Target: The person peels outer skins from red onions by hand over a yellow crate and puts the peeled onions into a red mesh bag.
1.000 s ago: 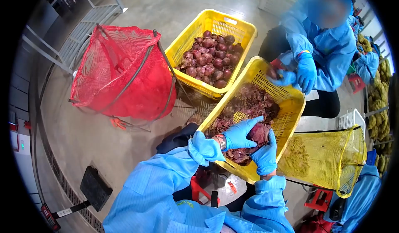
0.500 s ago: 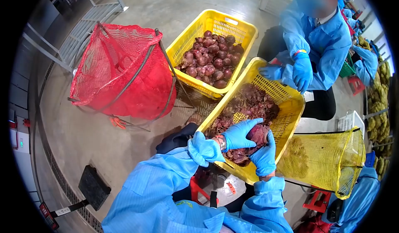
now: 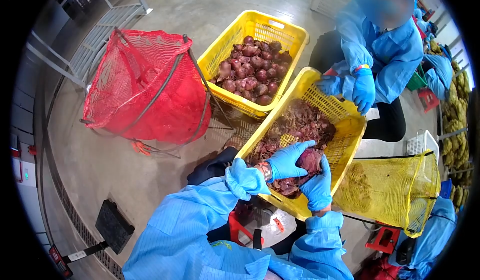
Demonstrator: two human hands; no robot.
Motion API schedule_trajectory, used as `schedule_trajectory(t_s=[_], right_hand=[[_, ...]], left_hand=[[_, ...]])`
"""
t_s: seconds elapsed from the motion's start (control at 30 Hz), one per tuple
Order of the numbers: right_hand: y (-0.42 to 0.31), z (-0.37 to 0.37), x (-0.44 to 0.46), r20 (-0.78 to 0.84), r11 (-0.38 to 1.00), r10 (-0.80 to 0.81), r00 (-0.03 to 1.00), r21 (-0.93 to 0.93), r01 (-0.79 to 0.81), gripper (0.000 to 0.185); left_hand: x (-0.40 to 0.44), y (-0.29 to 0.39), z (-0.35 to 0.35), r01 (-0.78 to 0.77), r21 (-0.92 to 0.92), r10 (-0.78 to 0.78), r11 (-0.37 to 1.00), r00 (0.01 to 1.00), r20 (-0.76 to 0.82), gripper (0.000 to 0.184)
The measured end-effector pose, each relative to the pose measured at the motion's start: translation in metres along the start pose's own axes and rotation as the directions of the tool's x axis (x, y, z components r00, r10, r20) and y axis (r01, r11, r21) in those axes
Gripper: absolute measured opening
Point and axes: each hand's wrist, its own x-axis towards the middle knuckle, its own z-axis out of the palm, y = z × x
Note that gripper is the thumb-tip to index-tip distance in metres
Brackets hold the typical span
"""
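Observation:
A dark red onion (image 3: 310, 160) with loose papery skin is cupped between my two blue-gloved hands, over the near end of a yellow crate. My left hand (image 3: 289, 161) curves round its left side, thumb below and fingers above. From the right and below, my right hand (image 3: 318, 187) grips the same onion, its fingers partly hidden. Beneath them, the yellow crate (image 3: 256, 149) holds a layer of loose onion skins (image 3: 305, 122). Whether whole onions lie under the skins I cannot tell.
A second yellow crate (image 3: 212, 60) full of red onions stands behind. To the left is a red mesh bag (image 3: 165, 100) on a metal frame; to the right, a yellow mesh bag (image 3: 387, 190). A co-worker's gloved hand (image 3: 364, 91) rests over the crate's far end. A scale (image 3: 114, 226) stands lower left.
My hands and the onion stay almost in place. The view has shifted very slightly, and the co-worker's head and hands have moved a little.

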Motion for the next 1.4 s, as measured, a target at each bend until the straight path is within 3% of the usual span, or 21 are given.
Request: schedule_trajectory(t_s=[0.4, 0.5, 0.6, 0.67, 0.77, 0.87, 1.07, 1.3, 1.4], right_hand=[[0.003, 0.009, -0.005, 0.006, 0.997, -0.02, 1.0, -0.079, 0.02, 0.052], [0.004, 0.013, -0.007, 0.0, 0.992, -0.075, 0.997, -0.102, 0.074, 0.051], [0.005, 0.012, -0.007, -0.007, 0.989, -0.113, 0.994, -0.093, 0.112, 0.048], [0.004, 0.008, -0.008, -0.019, 0.992, -0.112, 0.994, -0.063, 0.11, 0.045], [0.003, 0.006, -0.008, -0.039, 0.991, -0.128, 0.991, -0.04, 0.127, 0.043], [0.001, 0.024, -0.017, 0.072, 0.99, -0.085, 0.994, -0.106, 0.093, 0.049], [-0.005, 0.023, -0.017, 0.119, 0.988, -0.082, 0.99, -0.121, 0.096, 0.055], [-0.012, 0.023, -0.018, 0.084, 0.989, -0.141, 0.987, -0.042, 0.145, 0.055], [-0.016, 0.022, -0.019, 0.186, 0.987, -0.148, 0.971, -0.039, 0.158, 0.055]], left_hand=[[-0.001, 0.001, 0.007, -0.053, -0.001, 0.053, 0.999, 0.996, -0.067, 0.104], [0.0, -0.004, 0.008, -0.14, -0.038, 0.134, 0.989, 0.982, -0.136, 0.1], [0.001, -0.006, 0.005, -0.163, -0.209, 0.123, 0.964, 0.974, -0.192, 0.096], [0.002, -0.006, -0.002, -0.096, -0.449, 0.025, 0.888, 0.987, -0.162, 0.092], [0.006, -0.02, -0.01, -0.002, -0.671, -0.092, 0.741, 0.99, -0.104, 0.083], [0.006, -0.024, -0.008, 0.052, -0.852, -0.217, 0.521, 0.973, -0.074, 0.075], [0.005, -0.021, -0.014, 0.011, -0.955, -0.193, 0.297, 0.98, -0.048, 0.069], [0.009, -0.029, -0.014, -0.042, -0.967, -0.165, 0.252, 0.982, -0.086, 0.065], [0.007, -0.024, -0.014, -0.089, -0.97, -0.149, 0.225, 0.981, -0.125, 0.064]])
